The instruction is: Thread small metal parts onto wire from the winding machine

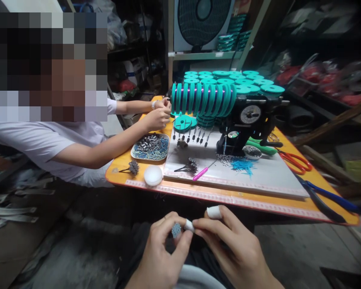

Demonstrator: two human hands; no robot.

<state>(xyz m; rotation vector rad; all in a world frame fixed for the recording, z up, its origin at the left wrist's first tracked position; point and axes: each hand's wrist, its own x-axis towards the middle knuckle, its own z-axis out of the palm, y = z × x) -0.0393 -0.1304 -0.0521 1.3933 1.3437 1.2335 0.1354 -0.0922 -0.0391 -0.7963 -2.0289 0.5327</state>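
- My left hand [165, 251] curled around a bundle of thin grey pieces [176, 230], which sat inside its fingers in front of the surface's near edge.
- My right hand [240, 243] had its thumb and a finger pressed together, meeting the left fingertips; I could not tell whether anything small lay between them.
- One finger on each hand wore a white wrap [214, 212].
- Blue-handled pliers [333, 196] lay across the near right corner of the yellow table surface [116, 173].
- A white round container [153, 176] stood at the near edge, just beside the left edge of the grey board [275, 178].
- A pink-handled tool [200, 174] and blue strands [241, 165] lay on the board.
- A filled tray [149, 161] stood near the surface's left edge.
- A black machine [239, 132] carried a row of teal spools [203, 99] near the far edge.
- A co-worker's hands [161, 116] worked at the row's left end.
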